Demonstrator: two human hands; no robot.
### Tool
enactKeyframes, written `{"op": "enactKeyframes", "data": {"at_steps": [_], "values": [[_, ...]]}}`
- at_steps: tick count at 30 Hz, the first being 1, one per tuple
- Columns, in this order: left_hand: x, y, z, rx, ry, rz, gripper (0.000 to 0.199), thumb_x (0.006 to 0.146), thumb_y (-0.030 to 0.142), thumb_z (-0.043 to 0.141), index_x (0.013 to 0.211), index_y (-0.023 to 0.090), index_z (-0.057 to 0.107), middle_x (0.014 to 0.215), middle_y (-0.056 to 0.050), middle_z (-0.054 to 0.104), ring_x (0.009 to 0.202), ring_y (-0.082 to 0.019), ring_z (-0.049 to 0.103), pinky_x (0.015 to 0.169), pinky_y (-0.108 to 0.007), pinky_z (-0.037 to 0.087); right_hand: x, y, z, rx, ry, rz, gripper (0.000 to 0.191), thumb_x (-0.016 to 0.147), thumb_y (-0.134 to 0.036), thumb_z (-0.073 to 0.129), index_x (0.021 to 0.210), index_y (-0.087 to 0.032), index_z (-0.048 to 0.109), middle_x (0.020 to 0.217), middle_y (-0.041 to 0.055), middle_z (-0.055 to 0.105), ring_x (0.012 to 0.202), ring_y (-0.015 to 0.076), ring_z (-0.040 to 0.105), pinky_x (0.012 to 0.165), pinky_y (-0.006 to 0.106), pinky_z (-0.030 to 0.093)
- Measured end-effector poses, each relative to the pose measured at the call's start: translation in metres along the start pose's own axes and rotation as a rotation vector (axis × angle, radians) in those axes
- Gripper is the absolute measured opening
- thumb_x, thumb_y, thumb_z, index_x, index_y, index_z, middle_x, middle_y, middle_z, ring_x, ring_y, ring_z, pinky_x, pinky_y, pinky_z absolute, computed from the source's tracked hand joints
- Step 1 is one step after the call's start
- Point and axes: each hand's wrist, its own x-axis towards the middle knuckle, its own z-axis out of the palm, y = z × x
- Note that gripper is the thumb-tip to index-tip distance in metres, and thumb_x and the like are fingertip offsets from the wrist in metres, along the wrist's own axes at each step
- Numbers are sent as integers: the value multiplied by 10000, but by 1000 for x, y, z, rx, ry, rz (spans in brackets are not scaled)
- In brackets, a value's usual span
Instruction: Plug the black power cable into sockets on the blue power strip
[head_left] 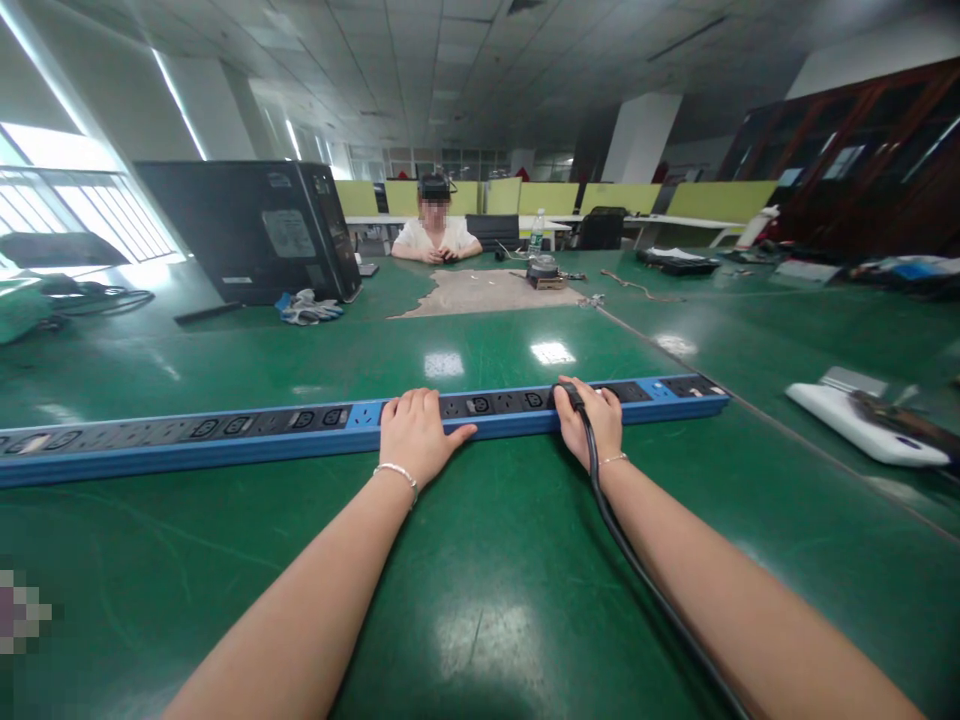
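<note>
A long blue and black power strip lies across the green table, with rows of sockets on its top face. My left hand is closed over the strip near its middle, fingers across the top and thumb along the front side. Farther right, my right hand grips a black plug at the sockets; how deep the plug sits cannot be seen. A thick black cable runs from the plug along my right forearm towards the lower right.
A black computer case stands at the back left, with work gloves beside it. Brown cardboard lies beyond the strip. A person sits across the table. A white device lies at right.
</note>
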Motion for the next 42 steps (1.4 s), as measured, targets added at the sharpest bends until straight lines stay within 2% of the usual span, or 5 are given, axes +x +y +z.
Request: {"op": "enactKeyframes", "data": {"at_steps": [7, 15, 20, 27, 42], "values": [[-1, 2, 1, 14, 19, 6, 655, 738, 633, 483, 1151, 125, 491, 1176, -148, 572, 1133, -292, 464, 965, -423, 307, 14, 2, -13, 321, 161, 236, 508, 860, -506, 312, 931, -161, 679, 936, 89, 692, 918, 206, 607, 857, 326, 419], [11, -17, -10, -40, -144, 94, 618, 732, 618, 509, 1140, 155, 527, 1141, -120, 612, 1082, -262, 534, 928, -392, 370, 5, -19, -10, 509, -51, 217, 392, 809, -452, 463, 1077, -185, 563, 909, 60, 692, 854, 199, 627, 822, 339, 453], [18, -37, -17, -84, -243, 178, 584, 738, 572, 537, 1210, 230, 505, 1244, -63, 574, 1133, -236, 520, 956, -373, 361, 3, -51, -5, 636, -268, 187, 335, 840, -440, 395, 929, -193, 603, 843, 44, 691, 823, 186, 633, 794, 322, 468], [16, -35, -13, -108, -195, 164, 596, 707, 570, 575, 1184, 217, 524, 1192, -64, 607, 1078, -245, 552, 926, -383, 381, -6, -103, 15, 372, -487, -34, 293, 864, -430, 384, 944, -251, 601, 754, -20, 677, 742, 154, 624, 705, 252, 452], [16, -30, -23, -171, -192, 146, 367, 757, 433, 535, 1060, 228, 566, 1075, -54, 651, 1030, -219, 571, 900, -363, 391, -7, -150, 20, -245, -498, -252, 316, 909, -361, 305, 972, -188, 561, 789, 84, 688, 772, 202, 637, 786, 313, 382]]}}
